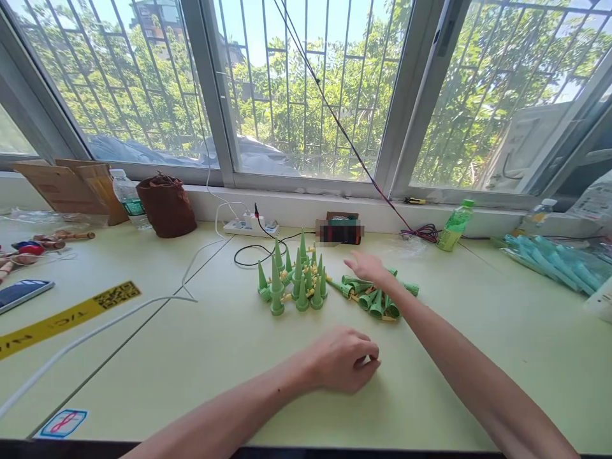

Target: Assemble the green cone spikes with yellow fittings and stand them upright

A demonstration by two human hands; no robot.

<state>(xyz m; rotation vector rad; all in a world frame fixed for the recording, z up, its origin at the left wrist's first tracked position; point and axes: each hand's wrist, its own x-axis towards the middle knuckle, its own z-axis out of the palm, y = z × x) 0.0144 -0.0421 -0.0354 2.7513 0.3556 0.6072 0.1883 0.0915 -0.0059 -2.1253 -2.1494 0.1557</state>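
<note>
Green cones (pixel 297 275) stood mostly upright in a cluster mid-tabletop (pixel 215 344), yellow pieces (pixel 308 280) wedged among them; rear ones were partly hidden, so no reliable count. Just right of it, a heap of lying cones (pixel 377 305), some with their open ends facing the camera. Right hand (pixel 367 266) was over the back of that heap, covering part of it; couldn't tell if its grip was apart or together, or whether it touched a cone. Left hand (pixel 345 359) was in front of both groups, fingers curled, inside of the grip hidden; couldn't tell if it was clamped on anything. Both forearms ran off frame. Dark box (pixel 340 231) behind the cones was pixelated, contents unreadable. Phone (pixel 23 293) and yellow tape (pixel 67 320) were cut off at the left edge, teal items (pixel 554 258) in plastic sat far right. Surface was pale yellow-green with a seam, white cable (pixel 129 307) crossing it. Along the back: brown container (pixel 167 207), power strip (pixel 234 227), green bottle (pixel 455 226). Behind, a barred window (pixel 306 177) in a grey frame, sunlit trees outside.
</note>
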